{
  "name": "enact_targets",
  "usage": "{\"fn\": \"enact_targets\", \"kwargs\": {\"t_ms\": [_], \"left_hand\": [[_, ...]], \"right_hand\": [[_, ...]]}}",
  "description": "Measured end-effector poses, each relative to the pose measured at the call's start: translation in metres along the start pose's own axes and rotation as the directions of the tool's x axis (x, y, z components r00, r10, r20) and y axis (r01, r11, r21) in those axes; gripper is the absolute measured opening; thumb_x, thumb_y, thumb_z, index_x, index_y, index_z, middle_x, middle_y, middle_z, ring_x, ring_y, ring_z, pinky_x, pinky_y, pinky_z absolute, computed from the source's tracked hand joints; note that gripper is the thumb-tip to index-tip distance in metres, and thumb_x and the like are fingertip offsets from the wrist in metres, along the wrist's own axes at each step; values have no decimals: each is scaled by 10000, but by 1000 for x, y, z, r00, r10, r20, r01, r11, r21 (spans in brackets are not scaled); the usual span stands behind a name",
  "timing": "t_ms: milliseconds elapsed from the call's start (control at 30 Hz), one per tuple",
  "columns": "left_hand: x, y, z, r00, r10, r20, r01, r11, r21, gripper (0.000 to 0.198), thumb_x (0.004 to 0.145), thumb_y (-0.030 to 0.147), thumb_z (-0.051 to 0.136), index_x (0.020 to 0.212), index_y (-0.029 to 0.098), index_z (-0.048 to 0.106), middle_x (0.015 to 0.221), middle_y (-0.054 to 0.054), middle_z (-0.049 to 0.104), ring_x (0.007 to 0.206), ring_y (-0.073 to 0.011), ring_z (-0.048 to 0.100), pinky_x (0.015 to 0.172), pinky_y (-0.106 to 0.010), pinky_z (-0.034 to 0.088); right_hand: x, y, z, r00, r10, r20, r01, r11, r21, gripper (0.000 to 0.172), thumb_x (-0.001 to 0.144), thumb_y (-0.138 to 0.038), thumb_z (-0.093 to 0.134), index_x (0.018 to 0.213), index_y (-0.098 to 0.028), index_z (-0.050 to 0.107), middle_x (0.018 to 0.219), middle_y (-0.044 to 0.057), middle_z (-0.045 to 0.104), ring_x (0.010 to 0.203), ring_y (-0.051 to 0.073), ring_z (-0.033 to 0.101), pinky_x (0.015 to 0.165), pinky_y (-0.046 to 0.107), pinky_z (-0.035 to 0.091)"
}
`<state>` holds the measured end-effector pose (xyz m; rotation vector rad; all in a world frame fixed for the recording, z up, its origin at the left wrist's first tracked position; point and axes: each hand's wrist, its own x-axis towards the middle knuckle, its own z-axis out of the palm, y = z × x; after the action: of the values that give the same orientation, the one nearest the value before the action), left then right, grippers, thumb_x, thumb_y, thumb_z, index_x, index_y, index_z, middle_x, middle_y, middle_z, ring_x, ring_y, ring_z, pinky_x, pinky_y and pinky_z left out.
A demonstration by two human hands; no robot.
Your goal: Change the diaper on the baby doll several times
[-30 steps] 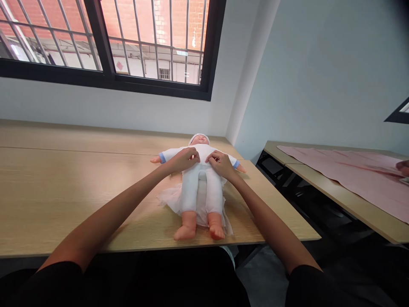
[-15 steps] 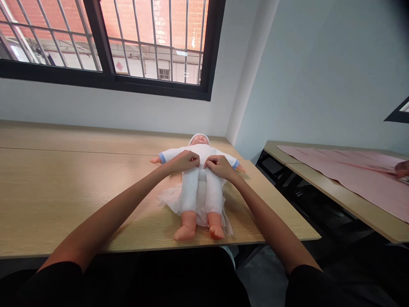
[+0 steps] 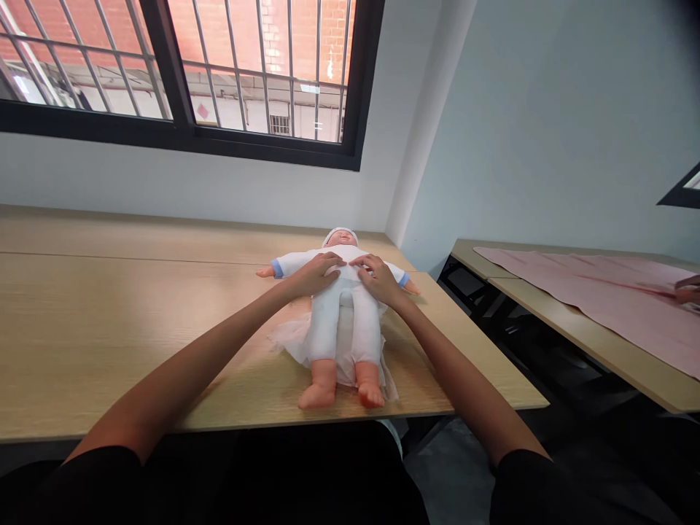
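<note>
A baby doll [image 3: 345,292] in a white outfit with blue cuffs and a white cap lies on its back, its bare feet toward me. My left hand [image 3: 320,271] rests on one side of the doll's chest, fingers stretched out and apart from the thumb. On the other side of the chest lies my right hand [image 3: 377,277], its fingers also spread, tips near those of the left. Neither hand holds anything. Beneath the doll's legs and hips spreads a thin, sheer white cloth [image 3: 291,338], partly hidden by the doll.
The doll lies on a wooden table [image 3: 136,321] against the wall, below a barred window [image 3: 267,138]. To the right, a second table [image 3: 525,306] bears a pink cloth [image 3: 580,292], and another person's hand [image 3: 687,292] is over it at the frame's edge.
Both my hands have slid up from the doll's waist to its chest, and their curled fingers have opened. The doll stays in place.
</note>
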<state>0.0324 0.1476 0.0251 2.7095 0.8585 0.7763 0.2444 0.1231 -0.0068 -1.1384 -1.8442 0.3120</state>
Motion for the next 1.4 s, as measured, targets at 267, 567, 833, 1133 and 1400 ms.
{"fn": "enact_targets", "kwargs": {"t_ms": [267,567,833,1133,1400], "left_hand": [[4,-1,-5,995,103,1,-103,994,-24,251,892,212,452,913,211,702,1033,-50,675,962,-197,609,925,-352,448],[0,28,-13,997,53,65,-52,999,-12,208,791,168,500,638,194,638,739,-34,627,766,-187,571,726,-299,431],[1,14,-6,991,-23,-132,13,997,-74,262,893,228,444,909,203,704,949,-43,713,936,-204,615,868,-338,467],[-5,-11,7,980,-179,90,182,983,-19,713,968,592,377,1539,169,319,1637,-92,234,1517,-284,177,1230,-413,164],[-5,-11,3,986,-155,59,158,986,-50,610,936,568,430,1459,254,464,1555,-48,417,1425,-281,386,1166,-398,291]], "right_hand": [[-3,-19,-1,999,-38,15,39,999,-34,256,809,-180,469,740,-211,713,877,43,658,905,182,550,762,296,418],[-7,-29,0,996,-11,94,18,997,-69,268,765,-157,457,624,-184,683,629,8,598,701,143,498,678,267,366],[-3,-18,0,994,94,-63,-83,983,164,297,780,-271,477,937,-172,709,939,35,692,864,166,601,773,282,458],[1,4,9,974,213,70,-216,976,27,658,922,-445,453,1482,-102,426,1571,118,326,1487,244,274,1259,418,176],[0,3,7,977,181,110,-173,982,-79,675,958,-488,410,1502,-89,402,1564,117,337,1483,245,287,1262,424,191]]}}
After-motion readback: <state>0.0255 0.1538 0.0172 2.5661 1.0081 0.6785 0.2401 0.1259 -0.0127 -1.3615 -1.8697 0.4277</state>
